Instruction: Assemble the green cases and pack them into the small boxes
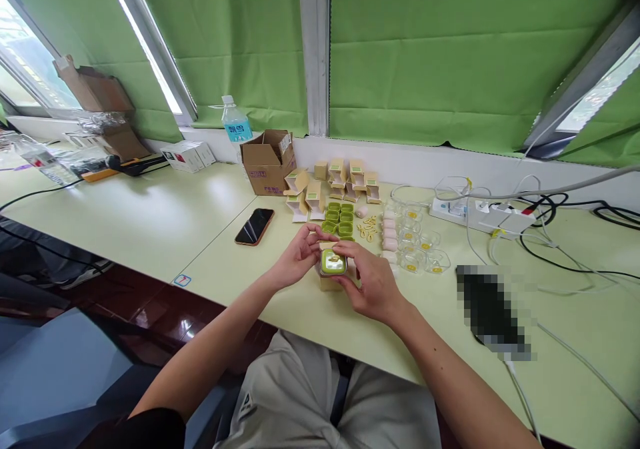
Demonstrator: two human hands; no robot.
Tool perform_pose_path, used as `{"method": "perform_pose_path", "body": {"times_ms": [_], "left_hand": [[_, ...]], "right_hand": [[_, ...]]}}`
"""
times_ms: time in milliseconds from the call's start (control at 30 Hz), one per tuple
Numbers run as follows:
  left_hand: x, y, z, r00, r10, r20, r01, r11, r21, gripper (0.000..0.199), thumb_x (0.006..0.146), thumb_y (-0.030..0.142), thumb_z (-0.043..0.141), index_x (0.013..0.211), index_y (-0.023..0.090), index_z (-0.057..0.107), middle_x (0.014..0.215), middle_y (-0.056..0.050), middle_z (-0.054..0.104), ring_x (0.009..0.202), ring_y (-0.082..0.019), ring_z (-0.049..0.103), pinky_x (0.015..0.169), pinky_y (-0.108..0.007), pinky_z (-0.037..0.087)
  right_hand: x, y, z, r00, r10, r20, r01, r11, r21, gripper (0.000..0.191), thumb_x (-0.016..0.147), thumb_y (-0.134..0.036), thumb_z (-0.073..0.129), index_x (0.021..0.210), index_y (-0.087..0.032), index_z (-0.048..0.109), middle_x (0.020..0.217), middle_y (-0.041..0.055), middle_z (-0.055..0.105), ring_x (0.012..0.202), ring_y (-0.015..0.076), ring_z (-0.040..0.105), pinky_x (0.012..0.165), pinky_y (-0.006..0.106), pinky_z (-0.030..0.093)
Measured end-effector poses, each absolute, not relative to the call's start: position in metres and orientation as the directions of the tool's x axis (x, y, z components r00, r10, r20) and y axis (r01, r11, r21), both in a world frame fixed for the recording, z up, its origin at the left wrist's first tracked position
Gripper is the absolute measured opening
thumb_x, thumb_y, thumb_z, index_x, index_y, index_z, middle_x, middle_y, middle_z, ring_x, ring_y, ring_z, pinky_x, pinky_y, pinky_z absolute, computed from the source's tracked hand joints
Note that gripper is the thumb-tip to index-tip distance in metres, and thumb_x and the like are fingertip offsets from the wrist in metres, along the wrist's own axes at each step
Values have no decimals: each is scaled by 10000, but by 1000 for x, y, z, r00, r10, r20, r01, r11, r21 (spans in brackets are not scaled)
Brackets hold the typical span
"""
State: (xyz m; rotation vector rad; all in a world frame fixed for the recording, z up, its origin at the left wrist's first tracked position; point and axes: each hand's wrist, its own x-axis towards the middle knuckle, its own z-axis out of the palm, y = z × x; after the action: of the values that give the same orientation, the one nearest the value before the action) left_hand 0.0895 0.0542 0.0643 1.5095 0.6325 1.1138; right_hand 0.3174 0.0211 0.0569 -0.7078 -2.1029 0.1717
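My right hand (373, 279) grips a small square green case (333, 262) with a shiny clear cover, thumb below and fingers on top. Directly beneath that case is a small tan carton (330, 284), mostly hidden by it. At the carton's left side is my left hand (299, 256), its fingers curled over the upper edge; their exact contact is partly hidden. Just beyond my hands lie several green trays (345, 216), yellow clips (369, 226) and a row of pale pink cases (389, 234). Clear plastic shells (411, 237) with yellow dots lie to their right.
Open tan cartons (315, 199) stand behind the trays, near a brown cardboard box (270, 166) and a water bottle (236, 124). A phone (255, 226) lies at left. On the right are a power strip (480, 216), cables and a pixelated dark object (490, 309).
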Motion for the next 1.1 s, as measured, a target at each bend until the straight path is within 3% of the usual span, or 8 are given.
{"method": "perform_pose_path", "body": {"times_ms": [100,233,400,533,767,967,1100], "left_hand": [[88,51,57,358,880,311,-113,-290,950,418,937,412,832,1100,268,475,1338,-124,748,1016,-176,764,885,-314,590],[90,44,52,211,910,358,-4,-365,931,316,944,379,791,991,239,512,1293,-127,760,1112,-202,759,919,-318,592],[96,36,52,101,925,367,185,-380,906,159,944,361,740,964,215,681,1147,-90,809,963,-204,788,829,-317,637],[99,33,49,77,921,382,180,-390,903,254,954,364,720,1141,210,798,1161,-101,850,1012,-244,818,929,-385,680],[103,31,46,98,921,377,140,-388,911,342,1019,371,658,1271,192,803,1324,-125,831,1207,-262,801,1096,-433,647],[106,32,46,109,920,375,121,-387,914,335,1023,396,678,1262,197,800,1342,-131,823,1245,-265,790,1138,-439,625],[107,31,48,95,926,366,134,-376,917,314,1029,399,669,1236,204,801,1333,-127,825,1201,-258,793,1096,-424,634]], "right_hand": [[318,20,55,-485,523,701,499,824,-269,520,992,-173,619,1496,-265,528,1465,159,735,1312,344,742,964,511,663],[318,19,57,-523,501,689,554,815,-172,482,994,-166,611,1466,-250,558,1420,156,751,1306,369,701,973,544,655],[317,20,60,-554,536,638,559,807,-192,483,991,-155,597,1468,-222,562,1413,178,714,1273,368,665,971,546,646],[318,22,60,-565,567,600,551,800,-237,451,980,-180,639,1428,-201,588,1380,175,702,1257,377,630,1028,579,618],[318,21,62,-591,606,532,574,780,-250,410,974,-147,640,1379,-195,600,1369,163,704,1196,356,597,993,553,606],[314,18,69,-661,594,458,612,780,-130,270,972,-141,624,1237,-184,651,1234,159,734,1056,330,601,863,498,598],[311,17,66,-690,596,410,640,768,-40,273,921,-118,646,1179,-195,691,1145,149,765,1033,343,610,737,449,573]]}}
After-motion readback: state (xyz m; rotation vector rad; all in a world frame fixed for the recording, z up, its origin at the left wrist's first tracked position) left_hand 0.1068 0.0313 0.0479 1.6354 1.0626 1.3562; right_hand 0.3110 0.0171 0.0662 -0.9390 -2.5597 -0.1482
